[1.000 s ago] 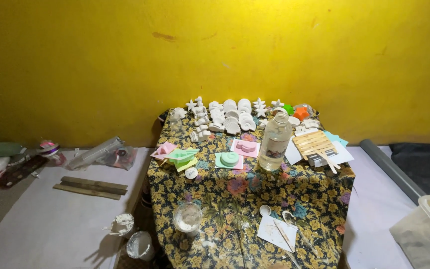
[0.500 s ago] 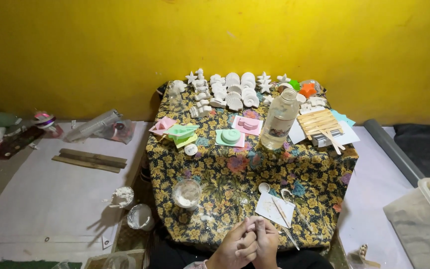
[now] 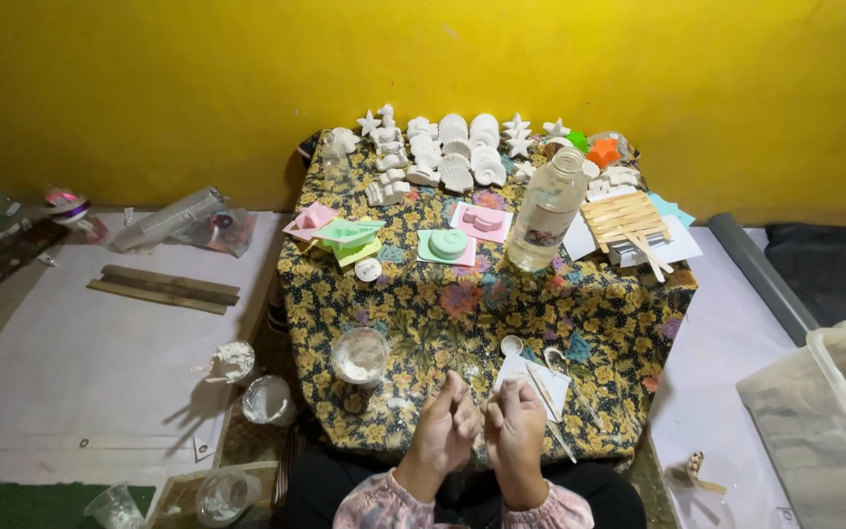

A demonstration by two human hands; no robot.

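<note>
My left hand (image 3: 447,427) and my right hand (image 3: 517,429) are raised side by side over the near edge of a low table covered in a floral cloth (image 3: 443,304). Their fingers are curled and the fingertips nearly touch; I see nothing held in either. Just left of them stands a clear cup of white powder (image 3: 360,355). A sheet of white paper (image 3: 533,380) with a thin stick lies right beside my right hand, and a small white cap (image 3: 511,345) sits above it.
A clear plastic bottle (image 3: 546,208) stands mid-table. Behind it are rows of white plaster shapes (image 3: 452,155), coloured silicone moulds (image 3: 447,245) and wooden sticks (image 3: 627,217). A bag of powder (image 3: 231,360) and a cup (image 3: 267,400) lie on the floor at left; a plastic tub (image 3: 824,411) at right.
The view has tilted down and closer. My two hands, unseen a second ago, have come up into view at the table's near edge.
</note>
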